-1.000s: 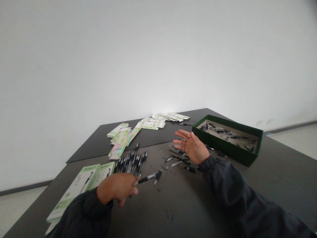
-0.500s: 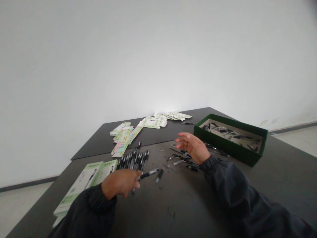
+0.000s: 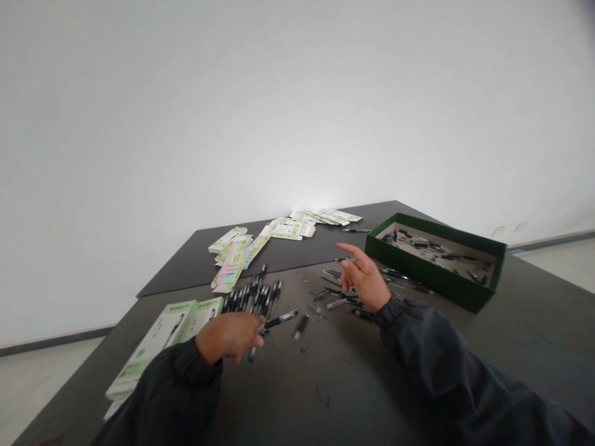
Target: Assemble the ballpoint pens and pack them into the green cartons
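My left hand (image 3: 232,336) is closed around a black-and-clear pen (image 3: 281,319) that points to the right. Below that hand, the end of another pen (image 3: 252,354) shows; I cannot tell if it is gripped. My right hand (image 3: 365,282) hovers over scattered pen parts (image 3: 337,303), index finger stretched out and the other fingers partly curled. A short dark pen piece (image 3: 343,259) shows past its fingers, apparently behind them. Just right of the left hand's pen lies a black cap (image 3: 301,327). A row of pens (image 3: 251,296) lies beyond the left hand.
A green open box (image 3: 432,279) holding loose pen parts stands at the right. Green-and-white pen boxes (image 3: 155,344) lie by my left arm. Flattened cartons (image 3: 290,228) and coloured ones (image 3: 232,263) spread across the back. A single pen (image 3: 356,231) lies near the far edge.
My right hand has shifted slightly right, going from loosely spread fingers to an outstretched index finger with the others curled. My left hand keeps the pen almost in place.
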Demonstrator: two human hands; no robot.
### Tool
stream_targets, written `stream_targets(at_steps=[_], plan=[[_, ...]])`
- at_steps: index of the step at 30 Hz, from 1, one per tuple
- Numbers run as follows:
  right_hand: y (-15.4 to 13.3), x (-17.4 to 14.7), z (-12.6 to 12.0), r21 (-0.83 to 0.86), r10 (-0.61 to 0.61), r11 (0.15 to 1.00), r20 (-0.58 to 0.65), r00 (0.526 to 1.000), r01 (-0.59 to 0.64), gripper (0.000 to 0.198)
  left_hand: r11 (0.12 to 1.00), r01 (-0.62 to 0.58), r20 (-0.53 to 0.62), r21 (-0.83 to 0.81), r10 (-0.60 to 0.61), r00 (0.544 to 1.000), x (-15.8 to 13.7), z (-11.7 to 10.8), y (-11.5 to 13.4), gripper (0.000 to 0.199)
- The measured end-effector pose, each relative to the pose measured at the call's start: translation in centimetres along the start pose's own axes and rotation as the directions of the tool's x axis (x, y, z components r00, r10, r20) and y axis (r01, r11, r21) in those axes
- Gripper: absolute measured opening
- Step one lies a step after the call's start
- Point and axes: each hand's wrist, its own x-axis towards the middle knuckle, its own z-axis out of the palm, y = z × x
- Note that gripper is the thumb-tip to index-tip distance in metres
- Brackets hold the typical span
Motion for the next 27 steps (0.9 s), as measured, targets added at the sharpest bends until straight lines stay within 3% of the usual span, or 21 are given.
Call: stream_targets(at_steps=[5,15,22,27], plan=[[0.5,-0.1,0.3,-0.041,-0.011,0.999,0.085,0.996,0.015,0.05,1.0,-0.016,0.058,-0.025,0.018,0.998,1.0,0.4,-0.6,0.052],[0.5,-1.2,1.2,-0.306,0.067,0.952,0.249,0.966,0.012,0.023,0.999,-0.025,0.083,-0.036,0.028,0.996,0.8,-0.1,-0.2,0.057],[-1.2,-4.1,4.4,-0.438,0.004,0.868,0.473,0.881,0.231,0.027,0.998,-0.039,0.12,-0.042,0.044,0.992,1.0,0.2,0.0,0.052],[-2.0,-5.1,5.7,-0.49,0.017,0.835,0.477,0.879,0.25,0.015,0.998,-0.065,0.101,0.009,0.064,0.993,0.7,-0.1,0.6,0.053]])
